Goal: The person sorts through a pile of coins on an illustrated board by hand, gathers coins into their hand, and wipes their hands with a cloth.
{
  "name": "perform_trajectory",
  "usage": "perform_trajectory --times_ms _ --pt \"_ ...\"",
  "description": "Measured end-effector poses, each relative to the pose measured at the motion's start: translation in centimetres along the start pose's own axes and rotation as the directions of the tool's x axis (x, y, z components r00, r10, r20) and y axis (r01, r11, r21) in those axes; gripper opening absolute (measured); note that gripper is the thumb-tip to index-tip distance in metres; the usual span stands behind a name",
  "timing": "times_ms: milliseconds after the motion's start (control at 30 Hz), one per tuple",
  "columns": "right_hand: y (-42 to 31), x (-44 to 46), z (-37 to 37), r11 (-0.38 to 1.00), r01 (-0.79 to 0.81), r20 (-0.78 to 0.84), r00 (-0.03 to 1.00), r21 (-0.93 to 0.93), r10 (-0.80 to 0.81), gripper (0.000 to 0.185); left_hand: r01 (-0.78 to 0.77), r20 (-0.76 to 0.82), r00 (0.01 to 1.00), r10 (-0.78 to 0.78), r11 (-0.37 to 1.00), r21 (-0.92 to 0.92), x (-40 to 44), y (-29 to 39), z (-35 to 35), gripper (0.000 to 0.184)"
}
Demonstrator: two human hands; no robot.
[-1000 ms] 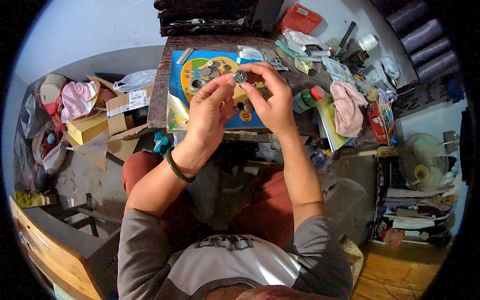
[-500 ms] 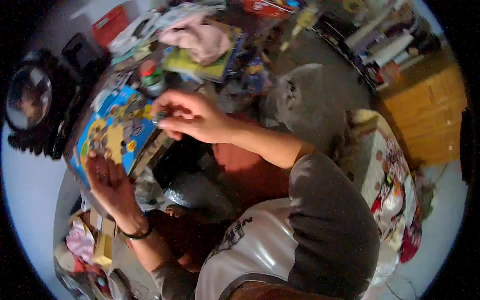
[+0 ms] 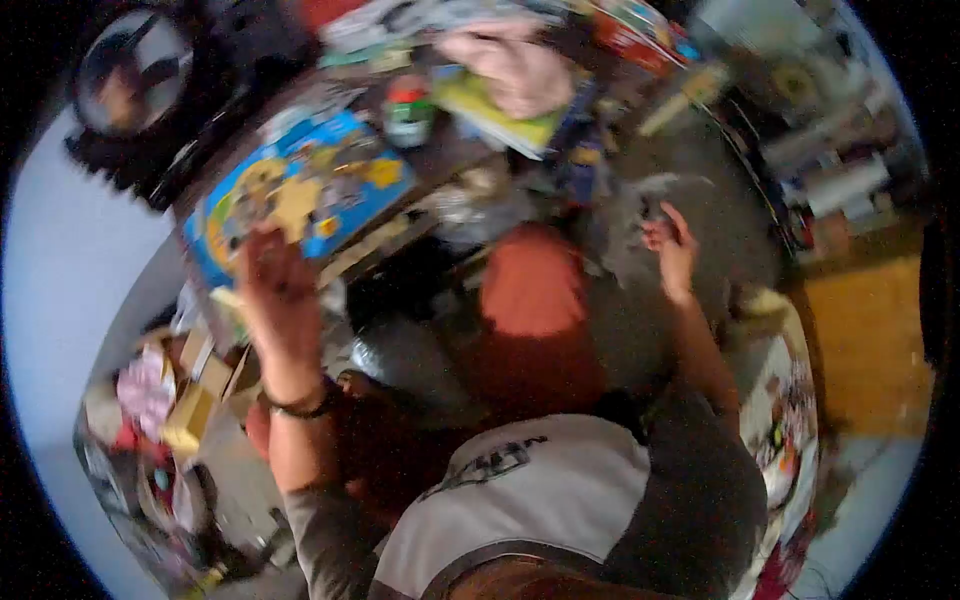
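Observation:
My left hand [image 3: 280, 300] is palm up at the near edge of a blue and yellow printed board [image 3: 355, 215], its fingers stretched out. Dark specks show on the palm, too blurred to name. Small grey and brown pieces [image 3: 262, 190], roundish like coins, lie scattered over the board. Far to the right, my right hand [image 3: 674, 250] is raised beside a clear plastic bag [image 3: 630, 255]. Its index finger points up and the other fingers look loosely bent and apart. Motion blurs the fingertips, and nothing clear shows between them.
A green jar with a red lid [image 3: 408, 112] stands behind the board on the dark table. Pink cloth [image 3: 510, 70] lies on a yellow book [image 3: 490, 112]. A round mirror [image 3: 132, 75] is at the upper left. Open cardboard boxes [image 3: 195, 410] sit at the lower left.
My right hand has swung from above the board, where it pinched something small and dark, to the plastic bag. My left hand stays by the board. The view has turned left.

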State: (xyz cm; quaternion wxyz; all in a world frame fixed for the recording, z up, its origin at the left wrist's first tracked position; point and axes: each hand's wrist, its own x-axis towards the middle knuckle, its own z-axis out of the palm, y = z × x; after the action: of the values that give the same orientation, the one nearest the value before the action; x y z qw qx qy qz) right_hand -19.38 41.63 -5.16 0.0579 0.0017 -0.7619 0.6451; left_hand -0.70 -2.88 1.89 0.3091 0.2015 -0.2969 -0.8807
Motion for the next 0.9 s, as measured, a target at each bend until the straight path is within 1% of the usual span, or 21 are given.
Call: perform_trajectory --times_ms 33,67,100,133,167,200,233,267,300,333,367,400,500,600,700,800,900 --pt "-1.5 -0.1 2.0 0.994 0.031 0.032 0.999 -0.1 -0.028 0.021 0.0 0.043 0.999 -0.001 1.0 0.029 -0.5 -0.3 0.6 0.019" --pt "-3.0 -0.3 4.7 0.984 0.135 0.156 0.981 -0.12 -0.116 0.02 -0.002 0.086 0.996 -0.003 0.998 0.057 -1.0 -0.7 1.1 0.018" --pt "-4.3 -0.9 7.0 0.962 0.24 0.263 0.944 -0.129 -0.2 0.019 0.109 0.11 0.988 -0.107 0.994 -0.016 -1.1 -1.4 1.3 0.021" --pt "-5.6 -1.7 9.6 0.929 0.349 0.358 0.889 -0.124 -0.286 0.018 0.152 0.11 0.981 -0.158 0.986 0.064 -1.2 -1.6 1.5 0.021" --pt "-7.9 -3.6 12.8 0.903 0.423 0.427 0.832 -0.072 -0.355 0.016 0.147 0.119 0.981 -0.154 0.987 0.063 -1.4 -2.0 1.7 0.021" --pt "-10.5 -5.2 15.7 0.835 0.548 0.501 0.739 -0.058 -0.45 0.013 0.157 0.197 0.968 -0.158 0.987 0.022 -1.5 -2.4 1.3 0.02" --pt "-10.9 -5.1 18.5 0.716 0.697 0.544 0.583 0.046 -0.603 0.013 0.187 0.187 0.964 -0.187 0.982 0.015 -1.4 -2.6 1.3 0.021" --pt "-13.3 -5.2 21.5 0.558 0.824 0.602 0.398 0.098 -0.693 0.012 0.191 0.178 0.965 -0.19 0.981 0.012 -1.4 -2.7 1.3 0.022" --pt "-14.5 -5.3 24.3 0.52 0.841 0.646 0.313 0.153 -0.697 0.012 0.198 0.169 0.966 -0.196 0.98 0.009 -1.5 -2.6 1.2 0.023" --pt "-15.4 -5.4 27.0 0.461 0.868 0.632 0.256 0.183 -0.732 0.01 0.194 0.183 0.964 -0.194 0.981 0.018 -1.6 -2.5 1.0 0.022" --pt "-16.4 -5.2 29.6 0.473 0.858 0.665 0.238 0.197 -0.708 0.01 0.201 0.192 0.96 -0.202 0.979 0.026 -1.7 -1.9 1.0 0.021" --pt "-16.9 -4.8 32.1 0.442 0.88 0.71 0.199 0.175 -0.676 0.012 0.199 0.205 0.958 -0.202 0.979 0.035 -1.7 -1.6 0.8 0.021" --pt "-17.1 -4.4 37.8 0.332 0.937 0.79 0.119 0.112 -0.602 0.016 0.174 0.221 0.959 -0.176 0.984 0.029 -1.4 -1.0 0.0 0.022" --pt "-16.0 -4.3 41.7 0.21 0.971 0.807 0.033 0.114 -0.59 0.018 0.189 0.187 0.964 -0.19 0.982 0.023 -1.2 -0.3 -0.6 0.022" --pt "-16.0 -4.9 42.9 0.212 0.973 0.863 0.03 0.09 -0.504 0.016 0.224 0.205 0.952 -0.228 0.974 0.04 -1.0 0.2 -1.2 0.023" --pt "-16.2 -4.9 43.0 0.285 0.952 0.879 0.038 0.113 -0.475 0.014 0.229 0.221 0.949 -0.225 0.973 0.008 -0.9 0.2 -1.6 0.023" --pt "-16.8 -4.9 43.0 0.273 0.957 0.913 0.02 0.101 -0.408 0.014 0.217 0.213 0.953 -0.213 0.976 0.004 -0.9 0.3 -1.5 0.024"
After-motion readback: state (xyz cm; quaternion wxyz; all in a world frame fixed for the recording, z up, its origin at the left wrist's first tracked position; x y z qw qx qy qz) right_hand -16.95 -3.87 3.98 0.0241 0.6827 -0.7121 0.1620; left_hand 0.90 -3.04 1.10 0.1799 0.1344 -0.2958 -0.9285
